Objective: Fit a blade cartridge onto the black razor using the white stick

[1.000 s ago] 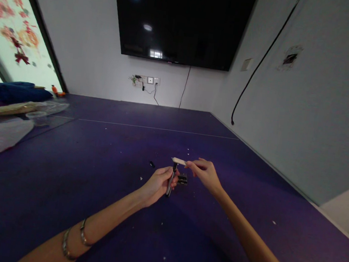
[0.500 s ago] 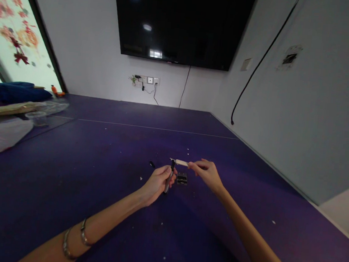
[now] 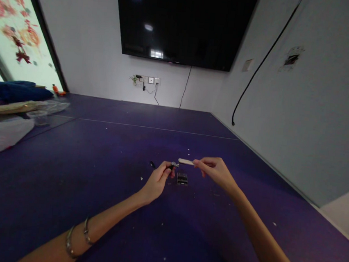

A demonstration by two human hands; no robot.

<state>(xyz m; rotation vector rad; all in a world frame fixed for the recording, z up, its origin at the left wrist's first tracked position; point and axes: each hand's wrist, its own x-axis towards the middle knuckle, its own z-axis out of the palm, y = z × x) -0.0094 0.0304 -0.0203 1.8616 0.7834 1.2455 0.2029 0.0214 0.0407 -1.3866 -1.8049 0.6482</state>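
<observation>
My left hand (image 3: 153,185) is closed around a slim dark tool (image 3: 171,167). Its end pokes out past the fingertips and shows light, silvery bits; its exact kind is too small to make out. From the right, my right hand (image 3: 215,171) pinches a pale flat stick (image 3: 186,161) with a rounded tip. That tip points left, just short of the dark tool, with a narrow gap between them. Below the stick, a small dark case (image 3: 182,179) with compartments lies on the purple surface. A small black piece (image 3: 152,164) rests left of my left hand.
The purple surface (image 3: 108,207) carries scattered white specks. Plastic bags (image 3: 4,137) and folded blue cloth (image 3: 19,91) are piled at the far left. A wall-mounted television (image 3: 184,25) is behind, and a black cable (image 3: 263,63) hangs at the right wall.
My right hand has drawn the pale stick slightly right, away from the dark tool. My left hand has turned the tool, so its long handle no longer shows below the fingers.
</observation>
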